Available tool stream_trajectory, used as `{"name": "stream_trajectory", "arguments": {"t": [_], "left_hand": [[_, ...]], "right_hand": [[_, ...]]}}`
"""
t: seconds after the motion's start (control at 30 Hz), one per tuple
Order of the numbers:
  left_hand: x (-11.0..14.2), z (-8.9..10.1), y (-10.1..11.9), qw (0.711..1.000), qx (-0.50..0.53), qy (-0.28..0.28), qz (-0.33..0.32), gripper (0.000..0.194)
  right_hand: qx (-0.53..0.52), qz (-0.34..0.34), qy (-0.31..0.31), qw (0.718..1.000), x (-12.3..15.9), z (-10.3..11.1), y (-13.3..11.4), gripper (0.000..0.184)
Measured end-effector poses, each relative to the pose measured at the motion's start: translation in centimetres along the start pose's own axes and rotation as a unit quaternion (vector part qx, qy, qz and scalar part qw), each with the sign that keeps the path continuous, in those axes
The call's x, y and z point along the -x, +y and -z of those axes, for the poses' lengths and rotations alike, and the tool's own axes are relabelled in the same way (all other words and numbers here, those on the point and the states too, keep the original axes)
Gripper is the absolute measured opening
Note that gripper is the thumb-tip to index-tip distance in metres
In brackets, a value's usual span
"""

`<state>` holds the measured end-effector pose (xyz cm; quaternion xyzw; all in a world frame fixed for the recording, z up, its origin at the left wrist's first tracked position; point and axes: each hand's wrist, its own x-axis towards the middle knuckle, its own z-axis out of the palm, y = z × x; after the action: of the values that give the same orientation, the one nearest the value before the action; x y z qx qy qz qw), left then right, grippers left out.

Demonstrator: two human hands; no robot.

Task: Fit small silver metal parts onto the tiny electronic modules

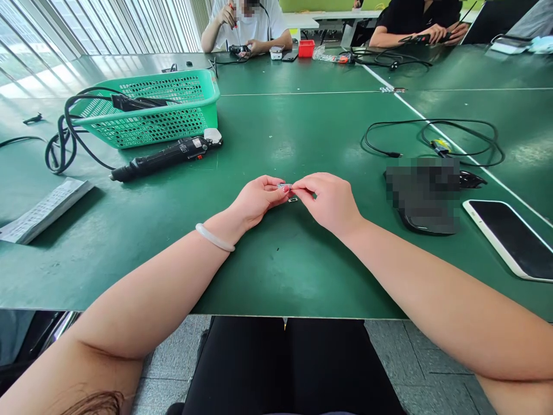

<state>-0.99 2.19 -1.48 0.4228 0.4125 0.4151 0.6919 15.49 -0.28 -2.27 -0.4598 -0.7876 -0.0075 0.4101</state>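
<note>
Both hands meet over the middle of the green table [276,265]. My left hand [260,200], with a white bangle [215,237] at the wrist, is closed in a pinch on a small, pale, shiny piece [284,186], too small to name. From the other side my right hand [328,202] pinches at the same piece with thumb and fingertips. Just below the fingertips lies a tiny metallic part [293,200]; whether the left fingers touch it I cannot tell.
A green plastic basket [159,124] with cables stands at left, behind a black electric screwdriver [164,158]. A paper stack [45,210] lies far left. At right are a coiled cable [470,124], a blurred black object [425,196] and a phone [518,239]. Two people work across the table.
</note>
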Motion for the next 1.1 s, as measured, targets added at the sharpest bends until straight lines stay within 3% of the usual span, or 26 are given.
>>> {"name": "stream_trajectory", "arguments": {"t": [0.17, 0.47, 0.73, 1.1], "left_hand": [[-0.02, 0.12, -0.09, 1.0, -0.01, -0.011, 0.0, 0.015], [0.18, 0.01, 0.1, 0.999, -0.029, -0.022, 0.01, 0.011], [0.18, 0.04, 0.09, 0.998, -0.046, -0.032, 0.006, 0.015], [0.66, -0.02, 0.48, 0.995, -0.029, -0.09, 0.013, 0.02]], "right_hand": [[0.011, 0.033, 0.012, 0.999, -0.04, 0.01, 0.16, 0.017], [-0.106, -0.087, 0.007, 0.99, -0.32, 0.15, -0.08, 0.013], [-0.077, -0.078, 0.003, 0.994, -0.36, 0.37, -0.34, 0.012], [-0.181, -0.19, -0.011, 0.965, -0.31, 0.34, 0.45, 0.023]]}}
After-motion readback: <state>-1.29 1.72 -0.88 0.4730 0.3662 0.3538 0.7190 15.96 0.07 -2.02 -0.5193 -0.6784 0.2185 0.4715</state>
